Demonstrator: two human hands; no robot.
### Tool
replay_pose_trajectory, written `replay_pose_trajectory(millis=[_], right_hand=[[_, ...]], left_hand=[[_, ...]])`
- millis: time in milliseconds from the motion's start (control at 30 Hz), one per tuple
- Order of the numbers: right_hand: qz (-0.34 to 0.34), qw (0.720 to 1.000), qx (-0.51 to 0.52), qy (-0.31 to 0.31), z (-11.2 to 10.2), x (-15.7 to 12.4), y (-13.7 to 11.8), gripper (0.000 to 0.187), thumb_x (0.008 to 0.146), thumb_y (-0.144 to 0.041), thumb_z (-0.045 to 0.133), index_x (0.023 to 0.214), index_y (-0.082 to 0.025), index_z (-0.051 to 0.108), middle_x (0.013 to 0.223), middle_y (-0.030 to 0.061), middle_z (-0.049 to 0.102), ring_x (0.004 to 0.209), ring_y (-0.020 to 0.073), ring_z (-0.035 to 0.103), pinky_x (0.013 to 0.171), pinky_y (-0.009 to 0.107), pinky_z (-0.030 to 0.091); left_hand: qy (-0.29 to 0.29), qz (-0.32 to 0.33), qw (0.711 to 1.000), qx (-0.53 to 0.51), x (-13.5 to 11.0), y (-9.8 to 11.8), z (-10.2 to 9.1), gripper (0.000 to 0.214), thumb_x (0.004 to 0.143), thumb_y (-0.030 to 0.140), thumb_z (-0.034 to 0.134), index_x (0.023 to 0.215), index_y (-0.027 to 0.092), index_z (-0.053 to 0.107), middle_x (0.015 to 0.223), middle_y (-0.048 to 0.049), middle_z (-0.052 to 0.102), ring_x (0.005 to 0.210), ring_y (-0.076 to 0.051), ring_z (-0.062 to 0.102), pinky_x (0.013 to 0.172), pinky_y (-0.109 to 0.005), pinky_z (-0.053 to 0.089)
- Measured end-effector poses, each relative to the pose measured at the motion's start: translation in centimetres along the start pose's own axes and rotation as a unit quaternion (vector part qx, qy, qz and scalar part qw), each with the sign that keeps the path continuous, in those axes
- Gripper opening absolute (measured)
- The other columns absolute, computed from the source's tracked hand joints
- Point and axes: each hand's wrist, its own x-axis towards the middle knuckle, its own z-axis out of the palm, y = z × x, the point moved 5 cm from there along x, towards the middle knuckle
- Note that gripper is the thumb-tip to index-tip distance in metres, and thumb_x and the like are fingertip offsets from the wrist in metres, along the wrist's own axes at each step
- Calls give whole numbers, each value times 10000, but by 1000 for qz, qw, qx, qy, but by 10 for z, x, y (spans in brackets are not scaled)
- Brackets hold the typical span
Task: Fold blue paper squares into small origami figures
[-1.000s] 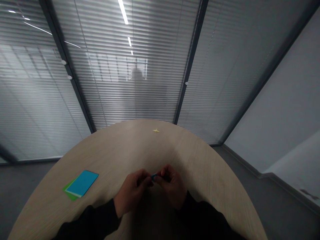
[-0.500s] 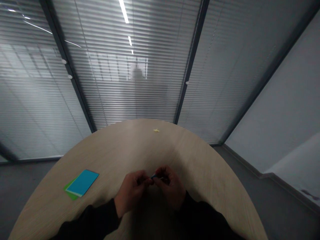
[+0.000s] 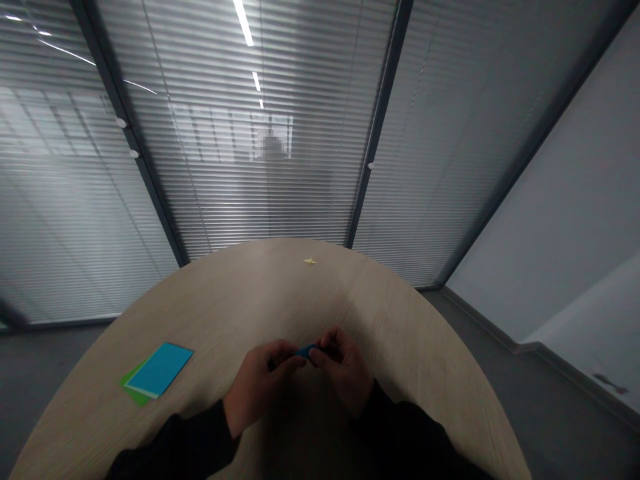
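A small piece of folded blue paper (image 3: 306,351) is pinched between my two hands, low over the near part of the round table. My left hand (image 3: 261,380) grips its left end between thumb and fingers. At its right end, the thumb and fingertips of my right hand (image 3: 343,370) close on it. Much of the paper is covered by my fingers, so its full shape cannot be made out. To the left lies a stack of coloured sheets, a blue sheet (image 3: 161,369) on top and a green sheet (image 3: 131,384) showing beneath.
A small yellow folded star-like piece (image 3: 310,261) lies near the far edge of the round wooden table (image 3: 240,287). Glass panels with blinds (image 3: 270,193) stand just behind the table. A white wall (image 3: 560,220) rises to the right.
More of the blue paper shows between my fingertips now. My right hand's fingers have lifted slightly. The whole view has shifted a little, so the table things appear further left.
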Motion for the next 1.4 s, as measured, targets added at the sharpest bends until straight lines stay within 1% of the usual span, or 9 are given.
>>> replay_pose_trajectory(millis=[267, 433, 600, 733, 867, 1100, 1200, 1300, 1400], right_hand=[[23, 1000, 4, -2, 0, -3, 0, 314, 726, -398, 756, 801, -209, 517, 677, -33, 570, 620, 143, 564, 608, 277, 457], [32, 999, 11, 2, 3, -5, -4, 292, 726, -383, 755, 848, -205, 558, 719, -27, 594, 643, 144, 592, 631, 285, 480], [6, 1000, -16, 2, 5, -5, -4, 269, 738, -375, 739, 845, -211, 555, 709, -25, 587, 636, 147, 584, 612, 284, 478], [-35, 997, -68, 20, 3, -6, -6, 215, 765, -340, 709, 848, -207, 562, 731, -14, 588, 655, 151, 582, 619, 286, 472], [-76, 989, -128, 13, 5, -9, -13, 157, 784, -305, 688, 827, -208, 573, 731, -7, 599, 657, 157, 590, 615, 288, 468], [-55, 997, -47, -16, 7, -9, -12, 144, 834, -337, 646, 875, -212, 586, 786, 16, 644, 724, 174, 630, 684, 318, 506], [-68, 995, -68, -5, 4, -7, -7, 126, 851, -323, 629, 861, -208, 580, 780, 17, 635, 713, 169, 622, 677, 315, 507], [-85, 993, -77, 13, -1, -5, -3, 120, 826, -294, 646, 842, -208, 564, 783, 11, 619, 707, 164, 623, 662, 303, 513], [-95, 992, -81, 11, -2, -5, -1, 123, 796, -260, 656, 853, -211, 558, 796, 6, 616, 714, 162, 633, 666, 298, 523]], left_hand=[[8, -8, 1000, 1, -1, 4, -1, 237, 834, 381, 624, 898, 171, 715, 790, -46, 729, 719, -190, 632, 637, -272, 460], [10, -9, 1000, 2, -1, 4, -2, 259, 841, 398, 607, 877, 165, 715, 780, -51, 724, 709, -188, 630, 635, -272, 465], [8, -5, 999, -46, -2, 5, -2, 279, 841, 413, 609, 871, 155, 711, 797, -64, 725, 728, -187, 632, 659, -279, 475], [9, 4, 999, -48, -1, 4, -3, 286, 842, 427, 610, 860, 156, 699, 767, -54, 702, 711, -180, 618, 643, -272, 464], [-2, -4, 999, -39, 0, 4, -3, 330, 882, 460, 564, 855, 156, 688, 754, -45, 682, 697, -171, 608, 630, -263, 452], [-3, 11, 998, -66, 1, -1, -6, 383, 890, 516, 545, 799, 156, 636, 734, -44, 657, 678, -164, 589, 595, -246, 442], [-13, 13, 997, -78, 2, -7, -4, 381, 889, 516, 558, 828, 150, 647, 749, -52, 664, 692, -168, 590, 612, -249, 445], [-27, 10, 995, -97, 3, -10, -3, 367, 881, 494, 586, 846, 142, 681, 776, -61, 684, 729, -175, 599, 665, -263, 451], [-25, 4, 994, -104, 4, -10, -3, 352, 881, 476, 595, 855, 142, 701, 787, -59, 693, 745, -179, 603, 685, -271, 449]])
